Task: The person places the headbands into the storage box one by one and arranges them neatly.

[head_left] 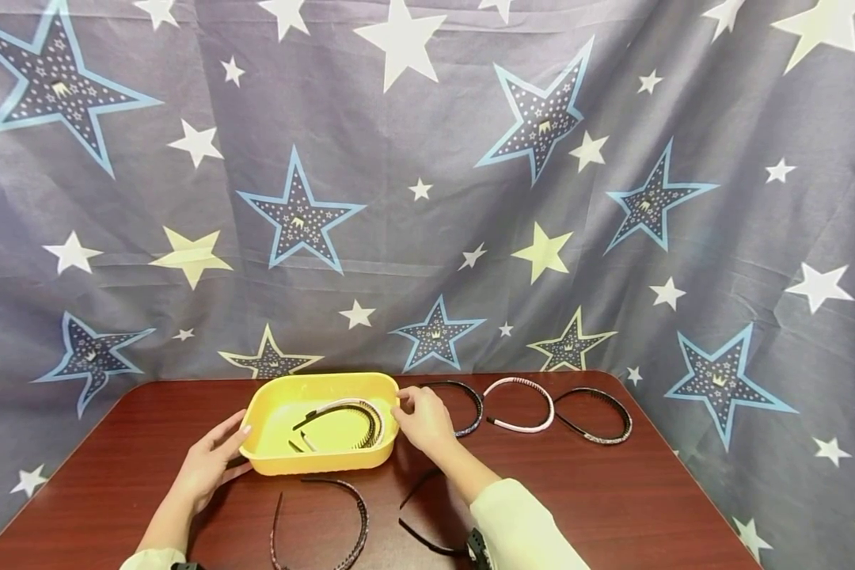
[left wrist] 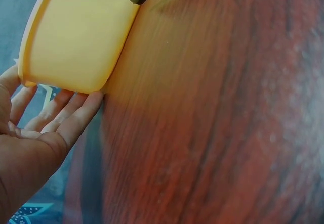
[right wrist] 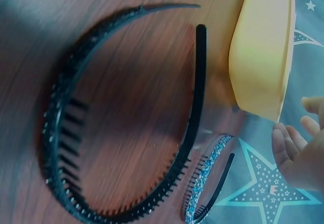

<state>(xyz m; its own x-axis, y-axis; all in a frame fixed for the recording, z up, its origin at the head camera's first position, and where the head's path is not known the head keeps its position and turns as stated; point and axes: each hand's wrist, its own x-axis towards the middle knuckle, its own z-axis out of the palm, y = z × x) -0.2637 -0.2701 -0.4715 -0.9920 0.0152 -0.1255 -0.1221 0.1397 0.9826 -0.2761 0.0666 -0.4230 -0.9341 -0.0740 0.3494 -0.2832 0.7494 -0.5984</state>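
A yellow plastic tub (head_left: 321, 461) stands toward the back of the table, left of centre. At its left end my left hand (head_left: 205, 467) holds it, thumb by the rim and fingers along the outer wall. My right hand (head_left: 425, 419) grips the rim at the opposite end with bent fingers. Inside the tub lie a black headband (head_left: 367, 427) and a white headband (head_left: 380, 416), partly overlapping. In the right wrist view, my right fingers (right wrist: 283, 143) are at the tub's corner.
Near the front lie a dark patterned headband (head_left: 362, 514) and a black glittery headband (right wrist: 50, 133). A blue glittery headband (right wrist: 202, 178), a pink headband (head_left: 523, 429) and a dark patterned headband (head_left: 609, 438) form a back-right row. A starry curtain (head_left: 427, 277) hangs behind the table (head_left: 613, 507).
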